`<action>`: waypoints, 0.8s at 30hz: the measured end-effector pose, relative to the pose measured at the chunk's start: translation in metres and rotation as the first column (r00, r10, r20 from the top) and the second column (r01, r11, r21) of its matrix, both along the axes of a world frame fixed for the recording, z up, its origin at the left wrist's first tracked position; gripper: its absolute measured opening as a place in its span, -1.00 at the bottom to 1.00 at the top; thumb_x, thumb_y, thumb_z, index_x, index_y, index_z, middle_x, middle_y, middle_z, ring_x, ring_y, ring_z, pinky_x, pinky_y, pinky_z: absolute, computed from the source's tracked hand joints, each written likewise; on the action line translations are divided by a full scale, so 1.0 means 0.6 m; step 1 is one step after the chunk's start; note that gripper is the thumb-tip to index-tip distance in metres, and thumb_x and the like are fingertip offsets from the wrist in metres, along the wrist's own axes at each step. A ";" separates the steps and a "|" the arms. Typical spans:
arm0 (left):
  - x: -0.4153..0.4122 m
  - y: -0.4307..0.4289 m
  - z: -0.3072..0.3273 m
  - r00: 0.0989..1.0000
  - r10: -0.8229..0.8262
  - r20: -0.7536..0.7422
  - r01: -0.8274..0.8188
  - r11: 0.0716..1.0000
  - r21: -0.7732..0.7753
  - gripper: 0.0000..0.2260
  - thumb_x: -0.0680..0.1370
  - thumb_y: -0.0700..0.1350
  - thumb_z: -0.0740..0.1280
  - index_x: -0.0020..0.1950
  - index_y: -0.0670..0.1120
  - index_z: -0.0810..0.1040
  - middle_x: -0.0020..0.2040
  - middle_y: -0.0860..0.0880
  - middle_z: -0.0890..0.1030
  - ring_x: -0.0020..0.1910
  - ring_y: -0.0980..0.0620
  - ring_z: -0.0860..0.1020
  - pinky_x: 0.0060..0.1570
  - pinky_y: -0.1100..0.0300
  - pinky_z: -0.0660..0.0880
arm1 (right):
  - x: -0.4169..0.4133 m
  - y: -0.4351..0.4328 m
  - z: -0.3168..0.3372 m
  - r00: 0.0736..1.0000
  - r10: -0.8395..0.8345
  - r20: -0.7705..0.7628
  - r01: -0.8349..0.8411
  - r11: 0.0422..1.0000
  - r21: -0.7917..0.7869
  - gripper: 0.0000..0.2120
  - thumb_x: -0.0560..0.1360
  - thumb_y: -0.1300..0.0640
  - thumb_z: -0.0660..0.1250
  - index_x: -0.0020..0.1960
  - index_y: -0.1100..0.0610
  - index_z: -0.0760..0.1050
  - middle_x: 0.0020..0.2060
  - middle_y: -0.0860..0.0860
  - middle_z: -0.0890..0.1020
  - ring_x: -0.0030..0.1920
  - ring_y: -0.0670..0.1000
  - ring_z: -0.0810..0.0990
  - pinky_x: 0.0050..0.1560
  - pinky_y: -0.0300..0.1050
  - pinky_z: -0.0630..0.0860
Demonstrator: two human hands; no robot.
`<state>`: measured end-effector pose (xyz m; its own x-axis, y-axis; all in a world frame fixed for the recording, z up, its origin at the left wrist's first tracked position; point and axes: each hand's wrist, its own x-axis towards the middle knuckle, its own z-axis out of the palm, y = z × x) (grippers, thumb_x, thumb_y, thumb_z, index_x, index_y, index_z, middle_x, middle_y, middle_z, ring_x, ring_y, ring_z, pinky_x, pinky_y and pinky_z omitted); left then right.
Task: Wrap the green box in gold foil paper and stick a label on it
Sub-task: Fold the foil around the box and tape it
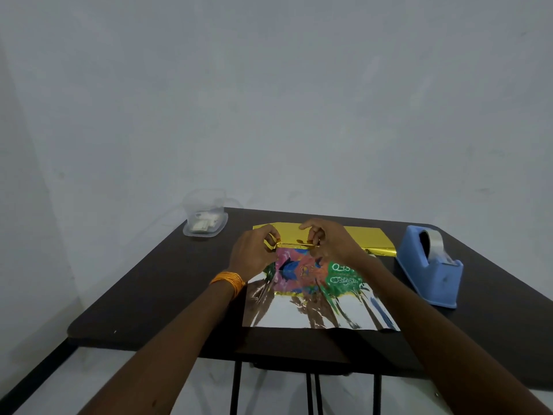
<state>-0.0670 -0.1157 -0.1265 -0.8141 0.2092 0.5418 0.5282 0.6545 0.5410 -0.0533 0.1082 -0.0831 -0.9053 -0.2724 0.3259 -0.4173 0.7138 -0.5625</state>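
The green box (317, 272), printed with pink, orange and blue pictures and white lettering, lies flat on a sheet of foil paper (317, 314) in the middle of the dark table (167, 283). The sheet's near part shows its mirror-like silver side; its far part (371, 236) shows gold. A gold fold runs along the box's far edge. My left hand (254, 251) pinches that fold at its left end. My right hand (327, 239) pinches the same fold further right. An orange band circles my left wrist.
A blue tape dispenser (431, 266) with a roll of clear tape stands at the right of the table. At the far left corner sits a clear plastic tub (205, 217) holding small pieces. A pale wall rises behind the table; black legs show below.
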 end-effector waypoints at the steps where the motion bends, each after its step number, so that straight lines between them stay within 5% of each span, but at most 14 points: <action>1: 0.004 -0.001 0.000 1.000 -0.001 0.002 0.001 1.000 -0.013 -0.65 0.37 -0.13 0.55 0.07 0.05 0.53 -0.15 0.11 0.60 -0.27 0.09 0.60 -0.25 0.01 0.63 | 0.005 0.003 0.001 1.000 -0.001 0.017 0.003 0.996 -0.090 -0.46 0.31 0.38 0.58 0.22 0.06 0.55 -0.13 0.02 0.57 -0.21 -0.08 0.53 -0.21 -0.22 0.50; 6: 0.021 -0.011 0.029 0.992 0.079 -0.100 -0.067 0.990 0.122 -0.62 0.43 0.02 0.36 0.23 0.03 0.47 -0.14 0.09 0.51 -0.28 0.08 0.53 -0.29 0.12 0.52 | 0.033 0.030 0.002 0.944 -0.285 -0.166 0.236 0.935 -0.264 -0.81 0.46 0.11 0.51 0.06 0.04 0.62 -0.25 0.03 0.65 -0.28 -0.14 0.58 -0.26 -0.31 0.45; 11: -0.004 0.035 0.071 0.996 0.000 -0.087 0.014 0.987 0.161 -0.77 0.52 -0.05 0.30 0.17 -0.01 0.49 -0.10 0.02 0.55 -0.14 0.08 0.54 -0.16 0.10 0.52 | 0.037 0.046 -0.020 0.899 -0.427 -0.099 0.409 0.899 -0.159 -0.86 0.46 0.00 0.49 -0.04 0.04 0.65 -0.34 0.01 0.67 -0.30 -0.02 0.66 -0.14 -0.12 0.56; 15: -0.048 0.099 0.072 0.996 -0.091 0.001 0.091 0.996 -0.010 -0.77 0.58 -0.06 0.29 0.20 -0.11 0.51 0.10 -0.09 0.59 0.08 -0.04 0.57 0.06 0.06 0.50 | 0.036 0.040 -0.046 0.900 -0.423 -0.105 0.398 0.897 -0.193 -0.91 0.50 0.02 0.44 -0.07 0.02 0.56 -0.36 0.02 0.69 -0.37 0.00 0.67 -0.20 0.01 0.62; 19: -0.089 0.130 0.074 0.993 0.000 0.115 0.039 0.939 -0.341 -0.55 0.57 0.08 0.27 0.42 -0.07 0.42 0.36 -0.09 0.51 0.31 -0.13 0.48 0.28 -0.06 0.40 | 0.029 0.033 -0.053 0.892 -0.444 -0.088 0.422 0.885 -0.195 -0.85 0.52 -0.02 0.41 -0.05 0.05 0.52 -0.30 0.05 0.69 -0.36 0.03 0.67 -0.26 0.07 0.63; 24: -0.133 0.118 0.088 0.964 0.098 0.246 0.036 0.872 -0.488 -0.47 0.46 0.34 0.23 0.14 -0.05 0.60 0.09 -0.07 0.65 0.06 -0.10 0.57 0.15 -0.06 0.50 | 0.021 0.035 -0.045 0.907 -0.420 -0.035 0.405 0.891 -0.204 -0.81 0.51 -0.04 0.41 -0.03 0.07 0.53 -0.30 0.06 0.68 -0.31 0.07 0.67 -0.21 0.08 0.62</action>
